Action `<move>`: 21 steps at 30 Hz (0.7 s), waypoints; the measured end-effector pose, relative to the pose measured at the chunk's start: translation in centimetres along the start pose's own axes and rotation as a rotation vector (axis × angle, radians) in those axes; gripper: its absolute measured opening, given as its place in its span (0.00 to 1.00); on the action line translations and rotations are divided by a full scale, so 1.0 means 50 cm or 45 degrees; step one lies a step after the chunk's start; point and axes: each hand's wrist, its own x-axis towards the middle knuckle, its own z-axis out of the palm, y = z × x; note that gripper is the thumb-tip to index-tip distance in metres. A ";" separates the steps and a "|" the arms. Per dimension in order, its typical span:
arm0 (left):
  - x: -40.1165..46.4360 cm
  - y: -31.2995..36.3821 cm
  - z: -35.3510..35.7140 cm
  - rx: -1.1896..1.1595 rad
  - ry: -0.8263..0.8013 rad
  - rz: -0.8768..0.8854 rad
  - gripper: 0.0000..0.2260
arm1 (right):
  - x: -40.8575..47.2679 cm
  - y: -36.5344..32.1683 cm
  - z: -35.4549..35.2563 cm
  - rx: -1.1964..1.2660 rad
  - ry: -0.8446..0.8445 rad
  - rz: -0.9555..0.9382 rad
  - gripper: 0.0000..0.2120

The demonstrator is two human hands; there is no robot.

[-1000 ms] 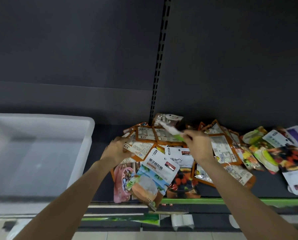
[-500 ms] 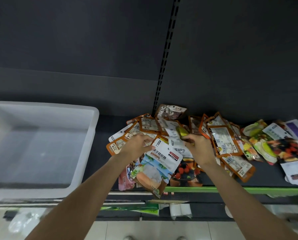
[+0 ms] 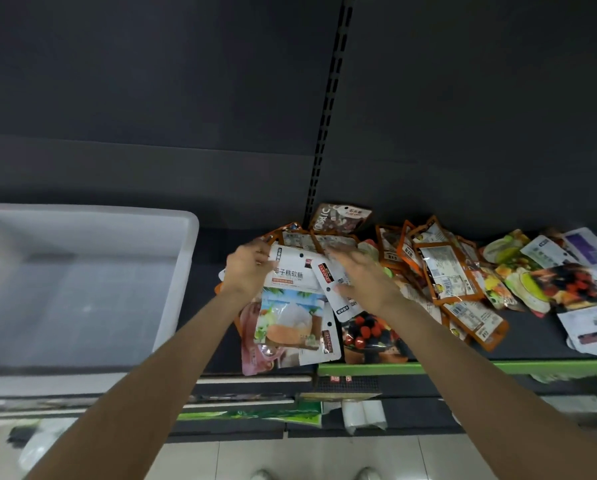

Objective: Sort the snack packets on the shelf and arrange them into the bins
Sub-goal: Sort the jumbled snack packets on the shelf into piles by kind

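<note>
In the head view, a pile of snack packets (image 3: 411,271) is seen on a dark shelf (image 3: 532,341) with a green front edge. A white packet with a beach picture (image 3: 291,306) is gripped at its top left corner by the left hand (image 3: 246,271), whose fingers are curled round the edge; the packet hangs tilted over the shelf front, above a pink packet (image 3: 255,348). A smaller white packet with a red label (image 3: 338,289) is touched by the right hand (image 3: 366,282), its fingers stretched forward over it; whether it is pinched cannot be told, since the hand is blurred. A dark packet with red berries (image 3: 369,336) lies just below that hand. 1 white plastic bin (image 3: 172,306) stands to the left of the pile, on the same shelf level.
</note>
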 end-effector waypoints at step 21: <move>-0.028 0.169 0.008 -0.076 0.547 0.392 0.05 | 0.025 0.055 -0.148 1.072 0.768 0.479 0.09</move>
